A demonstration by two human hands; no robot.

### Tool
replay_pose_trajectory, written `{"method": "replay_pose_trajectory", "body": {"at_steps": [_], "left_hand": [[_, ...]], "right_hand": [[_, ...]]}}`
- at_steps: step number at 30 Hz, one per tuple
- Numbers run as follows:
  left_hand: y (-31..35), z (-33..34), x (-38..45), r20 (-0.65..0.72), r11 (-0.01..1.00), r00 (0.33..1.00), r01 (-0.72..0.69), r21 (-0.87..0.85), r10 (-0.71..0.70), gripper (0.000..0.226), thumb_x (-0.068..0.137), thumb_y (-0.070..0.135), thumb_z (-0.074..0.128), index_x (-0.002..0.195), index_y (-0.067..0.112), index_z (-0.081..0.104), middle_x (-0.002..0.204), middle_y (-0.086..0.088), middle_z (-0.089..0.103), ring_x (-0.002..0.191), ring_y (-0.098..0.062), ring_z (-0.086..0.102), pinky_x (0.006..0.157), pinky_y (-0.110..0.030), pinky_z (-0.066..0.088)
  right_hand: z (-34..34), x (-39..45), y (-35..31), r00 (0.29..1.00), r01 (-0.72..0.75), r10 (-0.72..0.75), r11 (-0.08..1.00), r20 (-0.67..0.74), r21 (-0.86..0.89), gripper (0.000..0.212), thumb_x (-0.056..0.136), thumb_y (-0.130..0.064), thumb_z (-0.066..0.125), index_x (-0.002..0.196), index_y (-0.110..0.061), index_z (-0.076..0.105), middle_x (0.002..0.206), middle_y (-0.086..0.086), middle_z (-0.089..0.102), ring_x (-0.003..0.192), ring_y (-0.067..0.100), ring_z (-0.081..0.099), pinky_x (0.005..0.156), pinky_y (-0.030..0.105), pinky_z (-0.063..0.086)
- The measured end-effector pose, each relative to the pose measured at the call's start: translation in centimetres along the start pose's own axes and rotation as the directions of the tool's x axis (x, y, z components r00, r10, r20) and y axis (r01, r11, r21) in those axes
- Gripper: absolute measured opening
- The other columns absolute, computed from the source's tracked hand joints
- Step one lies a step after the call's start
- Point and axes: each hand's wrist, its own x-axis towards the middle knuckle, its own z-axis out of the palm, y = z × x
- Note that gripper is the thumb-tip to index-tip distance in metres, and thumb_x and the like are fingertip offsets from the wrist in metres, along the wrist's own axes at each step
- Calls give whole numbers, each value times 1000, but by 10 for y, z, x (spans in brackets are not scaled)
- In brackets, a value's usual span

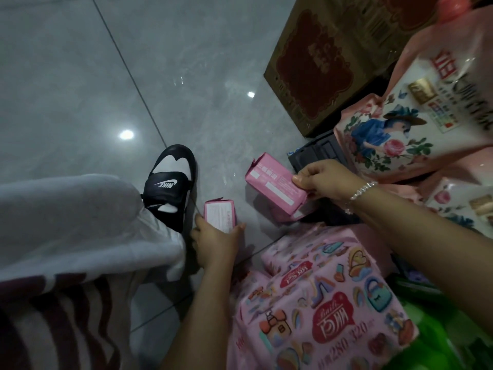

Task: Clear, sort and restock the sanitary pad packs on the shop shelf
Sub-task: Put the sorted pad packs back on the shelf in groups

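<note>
- Head view: the left hand [216, 240] grips a small pink pad pack [220, 212] low over the tiled floor [80, 76], at 6 o'clock from centre, just beside a black slipper [170, 182].
- The right hand [324, 180] pinches a larger pink pack [274, 182] at 3 o'clock, thumb on top, fingers curled beneath.
- A cartoon-printed pink bundle [320, 297] lies at 5 o'clock.
- A brown carton [320, 62] stands at 1 o'clock.

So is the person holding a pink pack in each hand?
Yes, the left hand grips one small pink pack and the right hand pinches another pink pack.
</note>
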Motion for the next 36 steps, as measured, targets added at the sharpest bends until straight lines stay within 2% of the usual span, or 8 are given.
{"method": "replay_pose_trajectory", "body": {"at_steps": [7, 13, 17, 22, 25, 28, 33, 36], "left_hand": [[-1, 2, 4, -35, 976, 999, -26, -216, 19, 57, 77, 28, 76, 122, 3, 53, 116, -19, 64, 104, -36, 62, 83, -37, 51], [40, -28, -15, 143, 841, 977, -56, -539, 157, 69, 58, 48, 78, 117, 15, 63, 102, -7, 71, 90, -29, 69, 84, -49, 57], [86, -64, -50, 232, 721, 902, -115, -683, 364, 35, 86, 25, 71, 118, 16, 61, 103, -7, 73, 90, -26, 71, 78, -41, 59], [131, -104, -120, 340, 636, 771, -107, -764, 538, 42, 87, 32, 65, 125, 19, 54, 102, -5, 74, 90, -24, 72, 74, -39, 60], [145, -117, -170, 389, 633, 686, -135, -762, 615, 30, 87, 28, 65, 114, 23, 55, 92, -2, 76, 85, -23, 73, 71, -37, 59], [156, -132, -220, 449, 643, 628, -109, -758, 636, 28, 85, 25, 67, 110, 21, 57, 90, -5, 74, 86, -24, 69, 73, -41, 60], [172, -154, -282, 468, 634, 486, -260, -729, 738, 70, 63, 34, 75, 128, 20, 53, 109, -10, 72, 99, -31, 69, 74, -47, 59], [180, -162, -311, 454, 612, 446, -325, -721, 772, 76, 60, 33, 78, 130, 19, 50, 112, -11, 70, 95, -28, 70, 65, -42, 59]], "right_hand": [[-10, -15, 3, 1000, 14, -14, 995, 2, 101, 21, 90, -13, 66, 70, -8, 63, 59, -2, 66, 67, 19, 63, 87, 48, 55], [-36, -53, -23, 995, 89, -76, 970, -64, 228, 19, 92, -11, 60, 74, -10, 62, 74, 5, 62, 69, 14, 61, 69, 27, 54], [-63, -102, -43, 977, 187, -142, 929, -159, 320, 21, 94, -9, 57, 74, -10, 61, 68, 1, 59, 56, 6, 59, 52, 17, 50], [-96, -188, -60, 955, 291, -199, 774, -221, 562, 22, 97, -7, 48, 76, -9, 54, 50, -7, 58, 42, -1, 54, 51, 24, 51], [-114, -245, -63, 935, 354, -236, 663, -266, 660, 15, 95, -11, 49, 87, -6, 60, 67, 1, 65, 66, 11, 62, 72, 42, 58], [-131, -299, -62, 917, 398, -217, 533, -334, 747, 15, 91, -15, 53, 96, -5, 63, 86, 9, 66, 82, 23, 62, 68, 42, 60], [-147, -370, -62, 853, 522, -249, 443, -459, 729, 11, 92, -11, 52, 81, -12, 51, 70, 6, 59, 60, 16, 62, 53, 40, 60], [-152, -396, -61, 801, 596, -256, 415, -541, 688, 13, 96, -12, 49, 83, -13, 52, 74, 6, 57, 64, 16, 58, 56, 37, 59]]}}
